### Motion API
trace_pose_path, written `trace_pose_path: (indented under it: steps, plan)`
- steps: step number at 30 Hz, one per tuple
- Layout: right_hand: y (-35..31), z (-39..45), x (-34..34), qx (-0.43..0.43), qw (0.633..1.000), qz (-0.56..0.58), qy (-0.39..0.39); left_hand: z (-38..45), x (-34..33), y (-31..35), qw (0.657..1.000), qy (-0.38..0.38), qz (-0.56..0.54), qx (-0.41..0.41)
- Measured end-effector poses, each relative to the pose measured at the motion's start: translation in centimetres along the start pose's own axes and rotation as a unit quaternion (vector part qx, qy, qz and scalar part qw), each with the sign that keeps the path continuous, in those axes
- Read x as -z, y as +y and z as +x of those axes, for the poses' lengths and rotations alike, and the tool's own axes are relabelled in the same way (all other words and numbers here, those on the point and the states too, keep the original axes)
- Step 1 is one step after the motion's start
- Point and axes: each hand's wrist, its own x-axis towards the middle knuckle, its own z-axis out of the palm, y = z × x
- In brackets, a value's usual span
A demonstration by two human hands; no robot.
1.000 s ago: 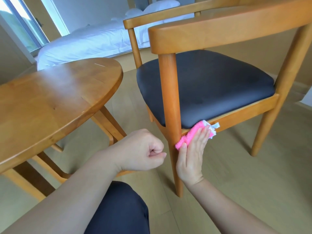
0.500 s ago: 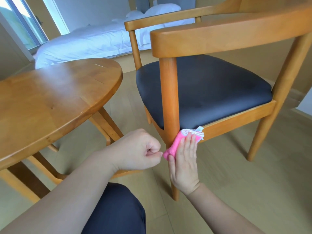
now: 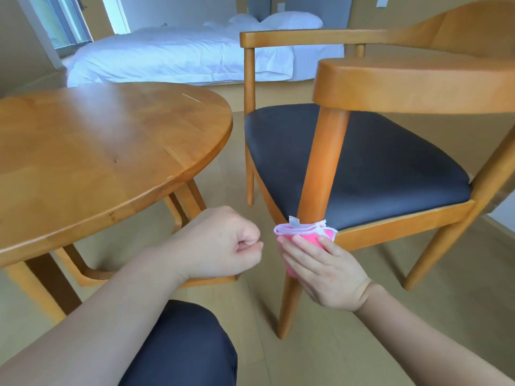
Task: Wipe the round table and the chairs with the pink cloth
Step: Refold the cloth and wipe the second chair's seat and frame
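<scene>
The right hand (image 3: 324, 270) grips the cloth (image 3: 303, 235) around the chair (image 3: 362, 168) leg (image 3: 320, 174), whose long axis runs up and down from it, while the left hand (image 3: 223, 242), fisted empty, hovers beside

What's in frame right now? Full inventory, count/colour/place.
round table: 1, honey-brown wood, left half of view
chair: 1, brown wood frame with dark grey seat pad, right of the table
pink cloth: 1, pink with white edging, wrapped on the chair's near front leg at seat level
bed: 1, white bedding with pillows, background behind the table and chair
window: 1, bright, upper left
floor: light wood, all round
knee: 1, dark trousers, bottom centre
left hand: 1, a fist holding nothing, in front of the table edge
right hand: 1, grips the pink cloth round the chair leg
</scene>
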Motion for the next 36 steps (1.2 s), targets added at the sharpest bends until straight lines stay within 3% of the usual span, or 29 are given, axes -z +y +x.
trace_pose_path:
  steps: [7,18,27,36]
  plan:
    - [5.4,2.2,3.7,0.168,0.980,-0.034,-0.105,0.4,0.1,-0.5,0.999,0.048,0.000,0.002]
    - [14.7,9.1,9.9,0.102,0.991,-0.071,-0.037,0.5,-0.1,-0.3,0.998,0.059,-0.030,0.008]
    - [11.2,7.5,8.0,0.047,0.998,-0.042,-0.018,0.6,-0.3,-0.3,0.998,0.038,-0.037,0.016]
    - [4.9,2.5,5.1,0.125,0.974,-0.032,-0.188,1.2,-0.8,0.0,1.000,0.025,0.003,0.003]
